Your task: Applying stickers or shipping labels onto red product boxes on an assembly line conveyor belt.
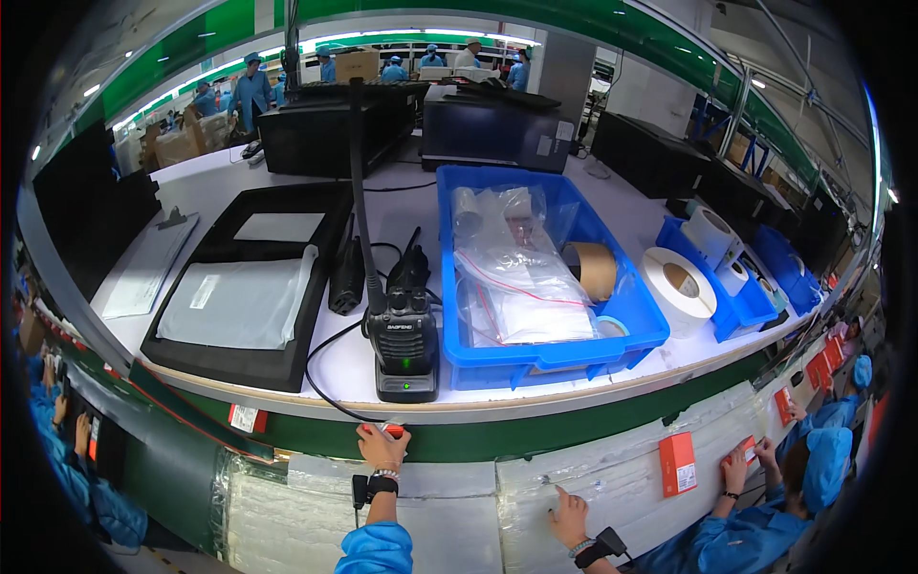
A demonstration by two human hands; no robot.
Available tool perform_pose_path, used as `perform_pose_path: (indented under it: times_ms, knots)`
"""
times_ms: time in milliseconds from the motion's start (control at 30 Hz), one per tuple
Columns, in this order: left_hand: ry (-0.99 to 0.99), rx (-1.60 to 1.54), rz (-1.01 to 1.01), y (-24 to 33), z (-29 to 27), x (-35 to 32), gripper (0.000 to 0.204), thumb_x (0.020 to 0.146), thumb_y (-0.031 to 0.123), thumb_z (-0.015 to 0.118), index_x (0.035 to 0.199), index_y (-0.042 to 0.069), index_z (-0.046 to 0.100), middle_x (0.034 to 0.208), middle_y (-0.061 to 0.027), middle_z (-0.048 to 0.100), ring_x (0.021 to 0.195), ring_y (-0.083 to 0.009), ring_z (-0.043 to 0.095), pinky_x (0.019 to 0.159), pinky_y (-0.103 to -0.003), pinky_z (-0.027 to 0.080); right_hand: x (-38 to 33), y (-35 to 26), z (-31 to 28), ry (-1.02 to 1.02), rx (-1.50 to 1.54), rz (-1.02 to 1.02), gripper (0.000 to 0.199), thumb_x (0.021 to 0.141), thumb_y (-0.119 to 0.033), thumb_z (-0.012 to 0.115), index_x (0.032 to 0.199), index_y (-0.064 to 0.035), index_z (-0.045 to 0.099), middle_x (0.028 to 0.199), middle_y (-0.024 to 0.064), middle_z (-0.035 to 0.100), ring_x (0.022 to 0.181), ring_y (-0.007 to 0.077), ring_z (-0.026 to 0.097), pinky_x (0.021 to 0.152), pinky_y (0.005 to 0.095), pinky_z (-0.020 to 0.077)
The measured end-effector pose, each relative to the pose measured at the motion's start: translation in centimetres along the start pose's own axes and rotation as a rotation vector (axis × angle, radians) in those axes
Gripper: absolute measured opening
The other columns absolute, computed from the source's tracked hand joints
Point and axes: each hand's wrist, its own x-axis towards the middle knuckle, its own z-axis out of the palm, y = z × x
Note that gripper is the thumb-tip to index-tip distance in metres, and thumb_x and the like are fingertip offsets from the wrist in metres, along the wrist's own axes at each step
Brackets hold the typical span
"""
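My left hand (382,450) reaches forward to the green strip below the shelf edge. Its fingers are closed on a red box (394,431), most of which the hand hides. Over the plastic-covered white worktop (449,531) is my right hand (570,519), fingers apart and nothing in them. Both wrists carry dark bands with a small black device. To the right of my right hand, a red box with a white label (678,466) stands on the worktop. Another red box with a white label (247,418) lies on the green strip, left of my left hand.
On the white shelf above stand a two-way radio (405,335) in its charger, a blue bin (555,359) of plastic bags and tape, a black tray (244,359) and a label roll (680,292). At right, a co-worker's hands (743,466) hold a red box; another co-worker (72,459) works at left.
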Motion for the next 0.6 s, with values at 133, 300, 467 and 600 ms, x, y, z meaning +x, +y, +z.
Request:
perform_pose_path:
  times_ms: [133,300,467,600]
  knots:
    - [-0.045,-0.176,0.058,1.5,-4.6,-4.6,0.087,0.055,0.042,0.075,0.130,0.011,0.045,0.114,-0.0227,0.044,0.092,-0.0420,0.052,0.081,-0.048,0.045,0.8,-4.5,-0.2,-0.056,0.229,-0.085,0.058,0.071,-0.020,0.068,0.124,-0.0089,0.048,0.101,0.0141,0.058,0.097,0.0336,0.052,0.088,0.0471,0.0395]
    - [-0.179,-0.193,0.199,-1.1,-5.4,-16.5,0.090,0.054,0.044,0.080,0.131,0.013,0.044,0.109,-0.0229,0.044,0.095,-0.0414,0.053,0.078,-0.047,0.046,0.8,-9.0,5.5,-0.336,0.986,-0.014,0.044,0.080,-0.020,0.068,0.117,-0.0058,0.050,0.095,0.0105,0.061,0.084,0.0195,0.058,0.072,0.0316,0.0467]
    - [-0.304,-0.233,0.228,-0.7,-6.6,-24.6,0.090,0.055,0.046,0.080,0.132,0.014,0.044,0.113,-0.0237,0.043,0.100,-0.0415,0.052,0.080,-0.046,0.047,-2.0,-13.9,5.1,-0.489,1.216,0.322,0.039,0.082,-0.020,0.072,0.104,-0.0007,0.047,0.091,0.0088,0.061,0.078,0.0107,0.058,0.065,0.0238,0.0477]
    - [-0.345,-0.313,0.242,-1.1,-6.6,-26.4,0.077,0.064,0.041,0.076,0.130,0.013,0.047,0.114,-0.0246,0.045,0.097,-0.0401,0.053,0.078,-0.044,0.047,-4.2,-11.1,7.6,-0.146,1.190,0.446,0.029,0.079,-0.008,0.071,0.097,-0.0002,0.048,0.084,0.0064,0.059,0.071,0.0107,0.057,0.063,0.0241,0.0475]
